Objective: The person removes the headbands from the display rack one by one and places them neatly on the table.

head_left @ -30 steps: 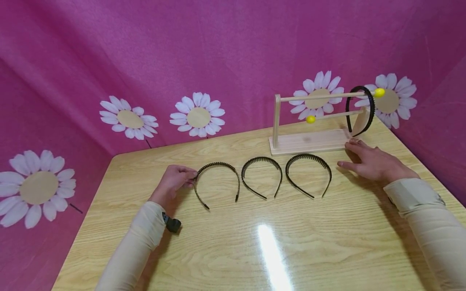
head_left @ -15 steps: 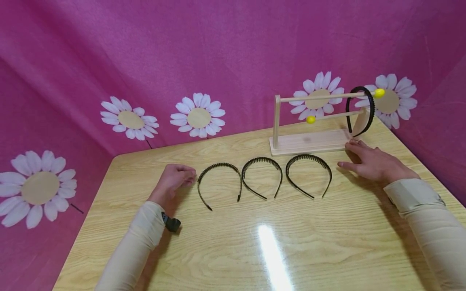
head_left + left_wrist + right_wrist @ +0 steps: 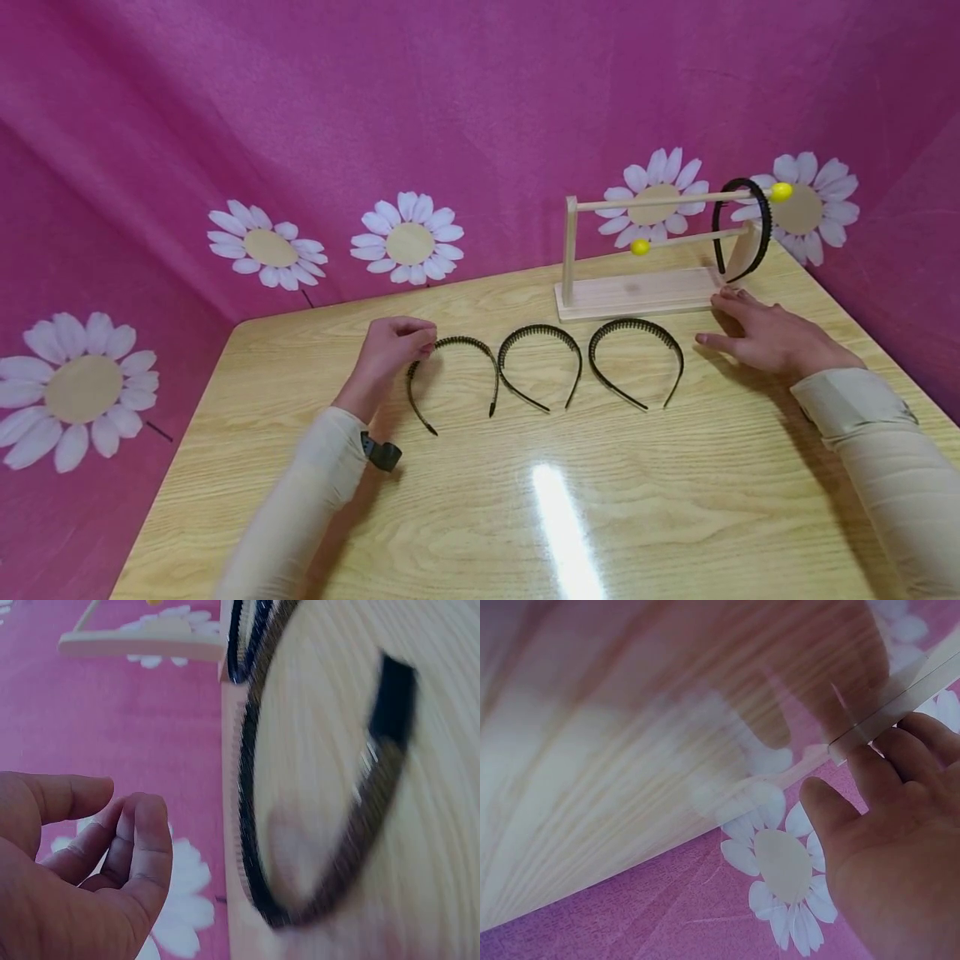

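Leftmost headband (image 3: pixel 459 340) lies on the counter (image 3: pixel 465 508) by the left hand (image 3: pixel 390 354), fingers (image 3: pixel 154 844) empty, narrowly parted; right hand (image 3: pixel 772 333), fingers extended, touches the stand (image 3: pixel 645 292); band seems light, springy: pinch its crown

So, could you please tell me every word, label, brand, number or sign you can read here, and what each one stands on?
None: no text can be read in any view.
The light wooden two-bar stand, the three thin dark toothed headbands and the black plastic-looking headband hanging on the stand show no legible marks.
The pink cloth shows white daisies, no lettering.
Any mark on the small black wrist device is too small to read.
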`<state>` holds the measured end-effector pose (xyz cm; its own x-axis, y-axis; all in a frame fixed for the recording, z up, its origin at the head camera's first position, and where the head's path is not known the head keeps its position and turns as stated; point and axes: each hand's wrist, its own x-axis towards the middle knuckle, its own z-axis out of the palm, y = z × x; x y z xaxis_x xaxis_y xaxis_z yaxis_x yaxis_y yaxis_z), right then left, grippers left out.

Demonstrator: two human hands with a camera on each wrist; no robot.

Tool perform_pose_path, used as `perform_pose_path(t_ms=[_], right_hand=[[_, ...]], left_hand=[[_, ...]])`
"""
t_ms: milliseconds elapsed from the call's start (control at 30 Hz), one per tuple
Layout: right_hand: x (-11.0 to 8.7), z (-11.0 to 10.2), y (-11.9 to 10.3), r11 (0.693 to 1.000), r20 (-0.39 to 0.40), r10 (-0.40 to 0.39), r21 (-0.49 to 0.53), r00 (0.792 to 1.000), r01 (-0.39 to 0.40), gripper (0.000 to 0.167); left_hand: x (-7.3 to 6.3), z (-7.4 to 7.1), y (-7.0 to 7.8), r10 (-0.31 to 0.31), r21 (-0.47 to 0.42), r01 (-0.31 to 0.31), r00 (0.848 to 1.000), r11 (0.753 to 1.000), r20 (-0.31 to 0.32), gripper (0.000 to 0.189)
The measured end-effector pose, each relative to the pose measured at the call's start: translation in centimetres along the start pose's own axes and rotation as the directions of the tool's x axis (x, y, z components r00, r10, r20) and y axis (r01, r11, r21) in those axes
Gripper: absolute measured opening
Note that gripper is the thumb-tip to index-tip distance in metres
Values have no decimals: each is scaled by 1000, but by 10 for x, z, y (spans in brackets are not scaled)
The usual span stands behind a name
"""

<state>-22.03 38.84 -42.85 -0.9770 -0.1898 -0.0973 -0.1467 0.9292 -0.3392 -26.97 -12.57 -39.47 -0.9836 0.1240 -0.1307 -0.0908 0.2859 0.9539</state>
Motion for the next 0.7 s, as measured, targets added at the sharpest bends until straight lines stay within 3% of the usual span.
perform_pose_path(t_ms=[133, 400, 600, 700], right_hand=[[0, 0, 3, 1000, 9, 0, -9, 1000, 0, 72], [0, -1, 3, 1000, 3, -2, -19, 1000, 2, 66], [-1, 0, 2, 1000, 6, -6, -20, 1000, 6, 76], [-1, 1, 2, 1000, 1, -9, -15, 1000, 9, 72]], left_hand=[[3, 17, 9, 30, -14, -29, 999, 999, 31, 24], [8, 48, 28, 96, -62, -89, 988, 994, 122, 20], [8, 71, 40, 112, -78, -101, 983, 992, 143, 20], [8, 82, 45, 123, -85, -110, 980, 990, 157, 19]])
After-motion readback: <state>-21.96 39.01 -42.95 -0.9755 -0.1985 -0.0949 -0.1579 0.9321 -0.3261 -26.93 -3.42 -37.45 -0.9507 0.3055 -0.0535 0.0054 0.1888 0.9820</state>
